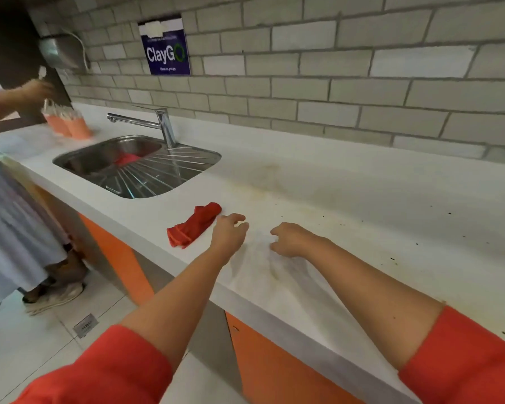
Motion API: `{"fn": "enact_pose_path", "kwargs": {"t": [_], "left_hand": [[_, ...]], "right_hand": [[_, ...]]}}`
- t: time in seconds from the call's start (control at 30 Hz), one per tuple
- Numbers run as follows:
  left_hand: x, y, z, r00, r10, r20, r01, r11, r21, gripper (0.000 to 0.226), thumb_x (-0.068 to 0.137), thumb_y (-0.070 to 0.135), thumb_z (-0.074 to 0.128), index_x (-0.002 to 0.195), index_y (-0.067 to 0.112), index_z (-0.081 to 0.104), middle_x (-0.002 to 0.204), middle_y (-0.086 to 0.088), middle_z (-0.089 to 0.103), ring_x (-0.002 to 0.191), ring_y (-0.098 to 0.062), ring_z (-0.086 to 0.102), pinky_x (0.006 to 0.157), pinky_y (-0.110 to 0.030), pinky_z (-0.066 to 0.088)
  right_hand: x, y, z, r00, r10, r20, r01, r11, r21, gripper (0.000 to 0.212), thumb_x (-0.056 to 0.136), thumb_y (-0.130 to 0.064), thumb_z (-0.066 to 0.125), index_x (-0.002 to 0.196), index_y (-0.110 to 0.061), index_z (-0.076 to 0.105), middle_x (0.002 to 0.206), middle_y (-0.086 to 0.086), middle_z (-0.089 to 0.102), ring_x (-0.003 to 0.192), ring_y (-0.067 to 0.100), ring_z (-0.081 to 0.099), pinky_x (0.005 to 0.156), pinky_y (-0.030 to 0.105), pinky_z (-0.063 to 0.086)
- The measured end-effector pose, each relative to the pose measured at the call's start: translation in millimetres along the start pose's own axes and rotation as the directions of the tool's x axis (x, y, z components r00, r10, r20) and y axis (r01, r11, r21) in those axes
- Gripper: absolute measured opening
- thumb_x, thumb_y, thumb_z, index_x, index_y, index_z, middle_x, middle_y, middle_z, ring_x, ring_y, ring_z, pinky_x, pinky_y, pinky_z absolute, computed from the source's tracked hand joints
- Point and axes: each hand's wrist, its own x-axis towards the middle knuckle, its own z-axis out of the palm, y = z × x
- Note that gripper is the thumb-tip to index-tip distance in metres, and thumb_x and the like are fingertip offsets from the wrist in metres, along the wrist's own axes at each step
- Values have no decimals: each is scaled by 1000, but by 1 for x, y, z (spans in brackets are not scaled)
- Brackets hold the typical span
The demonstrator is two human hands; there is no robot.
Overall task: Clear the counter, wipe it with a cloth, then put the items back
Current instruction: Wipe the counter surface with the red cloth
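Cloth [193, 225], red and crumpled, lies on the white counter [347, 182] at frame centre, near the front edge. The left hand [229, 232] is just beside its right end, fingers loosely curled, holding nothing; whether it touches the fabric, can't tell. The right hand [289, 239] is close by to the right, also loosely curled and empty. Yellowish stains and dark specks [392, 259] mark the counter further right. Up and left sits the steel sink [164, 170], a red item [127, 160] in its basin, the tap [165, 123] above. Far upper left, another person's hand [37, 90] is above orange cups [70, 126].
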Motion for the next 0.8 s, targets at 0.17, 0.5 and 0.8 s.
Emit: {"fn": "enact_pose_path", "kwargs": {"t": [0.17,0.5,0.8], "left_hand": [[48,-28,-24,997,54,-55,-37,961,276,32,92,15,50,122,10,60,134,-12,45,122,-31,43,103,-38,38],[126,-62,-61,993,74,89,-112,799,591,45,92,35,52,128,8,46,127,-12,46,118,-31,45,96,-38,40],[144,-59,-94,896,212,389,-255,965,62,12,97,23,45,104,14,42,97,-9,56,85,-23,51,73,-29,38]], "right_hand": [[31,-14,7,997,65,37,-62,996,-62,53,96,-24,44,146,-12,30,152,9,23,137,29,31,108,36,33],[60,-44,18,957,288,23,-285,955,-74,53,91,-33,50,140,-17,36,144,10,26,132,32,28,98,39,38],[71,-57,19,912,411,8,-410,911,-49,59,91,-35,53,142,-18,28,147,10,21,135,33,24,103,44,37]]}}
